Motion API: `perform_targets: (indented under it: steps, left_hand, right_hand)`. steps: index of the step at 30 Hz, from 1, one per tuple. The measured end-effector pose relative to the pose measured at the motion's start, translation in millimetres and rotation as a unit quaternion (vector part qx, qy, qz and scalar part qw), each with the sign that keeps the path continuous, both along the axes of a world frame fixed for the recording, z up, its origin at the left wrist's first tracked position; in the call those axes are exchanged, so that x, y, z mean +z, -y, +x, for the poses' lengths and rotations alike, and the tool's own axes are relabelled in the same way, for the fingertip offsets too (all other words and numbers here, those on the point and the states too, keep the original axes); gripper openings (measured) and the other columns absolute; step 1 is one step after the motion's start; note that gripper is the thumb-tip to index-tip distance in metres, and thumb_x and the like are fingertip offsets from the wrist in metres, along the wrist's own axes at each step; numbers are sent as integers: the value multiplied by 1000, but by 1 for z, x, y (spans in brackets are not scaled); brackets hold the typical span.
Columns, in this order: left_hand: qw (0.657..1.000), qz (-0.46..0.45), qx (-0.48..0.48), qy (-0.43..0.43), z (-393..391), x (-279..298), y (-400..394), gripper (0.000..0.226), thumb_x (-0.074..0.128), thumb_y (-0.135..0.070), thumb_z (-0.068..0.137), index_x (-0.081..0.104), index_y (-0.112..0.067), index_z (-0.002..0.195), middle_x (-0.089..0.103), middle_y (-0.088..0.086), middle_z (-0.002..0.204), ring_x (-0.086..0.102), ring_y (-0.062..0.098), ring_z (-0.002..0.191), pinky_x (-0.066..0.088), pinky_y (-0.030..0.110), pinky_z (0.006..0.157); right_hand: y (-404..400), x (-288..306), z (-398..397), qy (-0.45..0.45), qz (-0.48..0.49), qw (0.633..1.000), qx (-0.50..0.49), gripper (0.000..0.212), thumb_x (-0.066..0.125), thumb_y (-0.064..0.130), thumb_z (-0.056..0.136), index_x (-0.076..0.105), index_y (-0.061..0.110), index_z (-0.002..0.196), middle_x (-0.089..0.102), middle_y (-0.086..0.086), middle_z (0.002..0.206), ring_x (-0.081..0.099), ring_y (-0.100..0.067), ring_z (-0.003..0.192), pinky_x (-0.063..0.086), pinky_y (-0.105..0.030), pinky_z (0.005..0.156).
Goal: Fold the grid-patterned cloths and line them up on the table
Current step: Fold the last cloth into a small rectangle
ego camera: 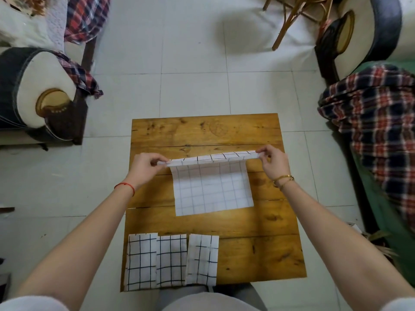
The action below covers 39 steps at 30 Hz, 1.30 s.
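Three folded white cloths with black grid lines (171, 261) lie side by side along the near edge of the square wooden plank table (258, 254), edges touching or nearly so, the leftmost reaching the table's left edge. A fourth white grid-patterned cloth (213, 191) is spread in the middle of the table, its far edge lifted and turned toward the person. The left hand (144, 168) pinches the left end of that raised edge between thumb and curled fingers; the right hand (272, 162) pinches the right end the same way, so both grips are closed tight on fabric and the edge hangs taut between them, while the near part of the cloth lies flat on the wood

Likely trouble from here is a crooked fold: if one hand travels faster or lower than the other, the raised edge would land askew and the corners would not meet. Thin fabric may also drag the flat part along, bunching it or sliding it into the finished row. Slack between the hands could let the middle sag and crease. Space to the right of the row looks enough for this cloth, though a wide or sloppy fold could overhang the table's edge
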<state>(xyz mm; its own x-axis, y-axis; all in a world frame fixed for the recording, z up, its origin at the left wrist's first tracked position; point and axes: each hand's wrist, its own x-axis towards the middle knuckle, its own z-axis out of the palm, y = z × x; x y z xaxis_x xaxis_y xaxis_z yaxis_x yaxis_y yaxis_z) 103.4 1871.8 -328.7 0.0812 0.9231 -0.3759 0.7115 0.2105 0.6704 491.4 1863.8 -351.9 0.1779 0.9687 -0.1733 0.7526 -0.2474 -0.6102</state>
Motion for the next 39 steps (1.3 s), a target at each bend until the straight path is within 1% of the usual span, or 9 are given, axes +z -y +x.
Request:
perform_targets:
  steps: [6, 13, 16, 19, 23, 28, 32, 35, 39]
  left_hand:
    - [999, -53, -4, -9, 12, -34, 49, 14, 67, -12, 89, 75, -22, 93, 70, -6, 99, 60, 10, 98, 47, 26, 91]
    - [993, -112, -18, -15, 21, -82, 99, 24, 65, -9, 89, 71, -32, 93, 69, -13, 99, 59, 0, 96, 50, 25, 94]
    - [990, -137, -29, -33, 25, -95, 109, 28, 63, -2, 88, 72, -25, 101, 69, -10, 105, 56, -1, 97, 43, 18, 95]
    - [988, -142, -32, -43, 26, -108, 111, 31, 59, -2, 90, 69, -23, 110, 68, -7, 111, 57, 2, 96, 47, 22, 95]
    - [995, -77, 26, -62, 32, -117, 94, 25, 51, -14, 97, 64, -19, 117, 66, -5, 102, 54, 3, 61, 48, 16, 57]
    - [975, -11, 214, -60, 43, -125, 46, 25, 48, -24, 99, 59, -12, 117, 60, -3, 91, 55, 10, 71, 41, 17, 54]
    - [952, -107, 286, -35, 41, -146, 10, 24, 50, -35, 97, 57, -13, 101, 57, -2, 86, 55, 16, 80, 44, 24, 62]
    - [948, -146, 282, -39, 38, -159, -8, 34, 49, -40, 96, 48, -19, 70, 48, -2, 65, 48, 17, 65, 42, 26, 61]
    - [938, -179, 292, -55, 42, -164, -24, 51, 50, -42, 94, 37, -19, 51, 34, -1, 50, 32, 17, 46, 31, 24, 50]
  right_hand:
    - [41, -28, 8, 52, -78, 994, 52, 18, 56, 10, 90, 66, 23, 96, 65, 4, 87, 59, -19, 88, 53, -36, 76]
    - [79, -67, 3, 45, -156, 984, 70, 25, 53, 3, 86, 65, 22, 96, 71, 3, 96, 65, -19, 85, 54, -32, 71]
    - [86, -79, -2, 55, -183, 978, 80, 27, 50, 2, 86, 65, 19, 102, 71, 2, 101, 64, -19, 92, 50, -25, 72]
    - [87, -93, -5, 72, -191, 975, 84, 25, 48, 6, 89, 64, 18, 105, 69, -4, 104, 63, -23, 94, 54, -32, 76]
    - [64, -105, -16, 89, -129, 985, 71, 18, 49, 14, 93, 63, 14, 104, 66, -6, 102, 59, -23, 96, 50, -33, 76]
    - [3, -112, -34, 33, -74, 991, -107, 19, 50, 20, 95, 61, 9, 106, 62, -7, 103, 57, -20, 94, 48, -32, 76]
    - [-41, -126, -35, -11, -86, 980, -178, 20, 53, 23, 93, 59, 7, 104, 64, -9, 101, 60, -26, 96, 51, -41, 84]
    - [-63, -135, -36, -25, -114, 973, -199, 26, 54, 22, 93, 57, 3, 111, 65, -11, 106, 60, -27, 99, 48, -33, 83]
    - [-77, -153, -34, -15, -192, 958, -213, 35, 53, 31, 94, 52, 4, 117, 61, -12, 113, 58, -28, 105, 45, -34, 82]
